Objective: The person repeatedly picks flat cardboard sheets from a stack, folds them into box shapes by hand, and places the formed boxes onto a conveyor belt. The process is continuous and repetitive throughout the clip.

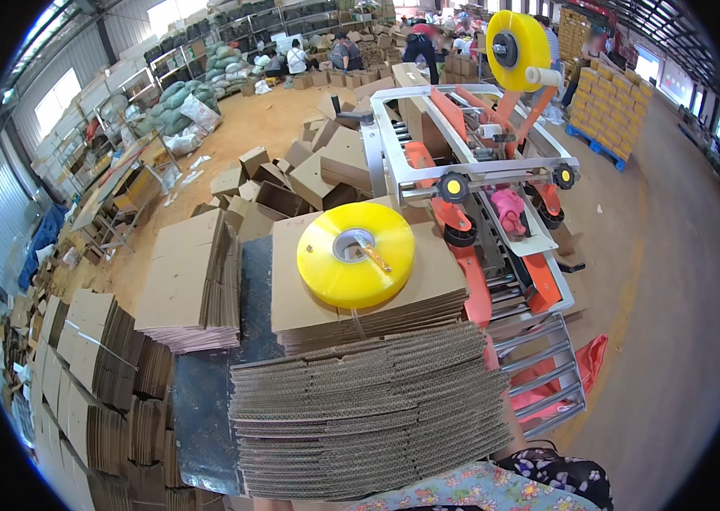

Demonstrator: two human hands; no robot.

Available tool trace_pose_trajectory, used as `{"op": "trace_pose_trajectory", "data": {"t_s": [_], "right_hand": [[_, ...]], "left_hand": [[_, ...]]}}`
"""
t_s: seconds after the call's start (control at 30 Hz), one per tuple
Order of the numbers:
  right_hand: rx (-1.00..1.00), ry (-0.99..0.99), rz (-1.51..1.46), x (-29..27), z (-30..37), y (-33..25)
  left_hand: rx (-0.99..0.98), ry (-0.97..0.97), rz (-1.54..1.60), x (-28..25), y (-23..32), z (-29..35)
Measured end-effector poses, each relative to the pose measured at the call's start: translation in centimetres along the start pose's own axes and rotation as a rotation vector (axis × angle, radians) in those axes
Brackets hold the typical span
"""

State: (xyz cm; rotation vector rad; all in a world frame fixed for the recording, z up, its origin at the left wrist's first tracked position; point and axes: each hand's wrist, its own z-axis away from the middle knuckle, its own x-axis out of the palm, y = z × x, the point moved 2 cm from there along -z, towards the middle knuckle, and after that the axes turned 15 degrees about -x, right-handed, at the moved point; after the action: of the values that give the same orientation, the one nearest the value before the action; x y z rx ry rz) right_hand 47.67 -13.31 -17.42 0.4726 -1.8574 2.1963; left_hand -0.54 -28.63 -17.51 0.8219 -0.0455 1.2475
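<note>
A thick stack of flattened cardboard boxes (368,417) fills the near middle, its corrugated edges facing me. Only a sliver of my left hand or wrist (273,504) shows below its near left corner. Along the stack's right side runs a strip of my right arm (513,433). The fingers of both hands are hidden behind the cardboard, so their grip does not show. Just beyond, a large roll of yellow tape (313,264) lies flat on another stack of flattened boxes (287,298). A small orange-and-white object (374,255) rests across its core.
Right of the stacks stands a carton-sealing machine (428,175) with a yellow tape roll (539,51) and metal rollers (539,362). More flattened cardboard (185,272) stands left on the dark table (206,426). Open boxes (326,175) lie heaped beyond; people work farther back.
</note>
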Motion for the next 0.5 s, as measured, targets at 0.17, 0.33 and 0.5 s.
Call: {"op": "trace_pose_trajectory", "data": {"t_s": [0.17,0.33,0.5], "right_hand": [[-0.027,0.033,0.033,-1.0,-1.5,-1.5],[-0.035,0.067,0.037,-1.4,-2.4,-1.0],[-0.016,0.092,0.049,-1.1,-2.8,0.1]], "left_hand": [[0.000,0.003,0.009,3.3,0.2,-2.3],[0.027,-0.020,-0.014,7.0,1.6,-5.0],[0.041,-0.067,-0.007,10.1,3.3,-8.2]]}}
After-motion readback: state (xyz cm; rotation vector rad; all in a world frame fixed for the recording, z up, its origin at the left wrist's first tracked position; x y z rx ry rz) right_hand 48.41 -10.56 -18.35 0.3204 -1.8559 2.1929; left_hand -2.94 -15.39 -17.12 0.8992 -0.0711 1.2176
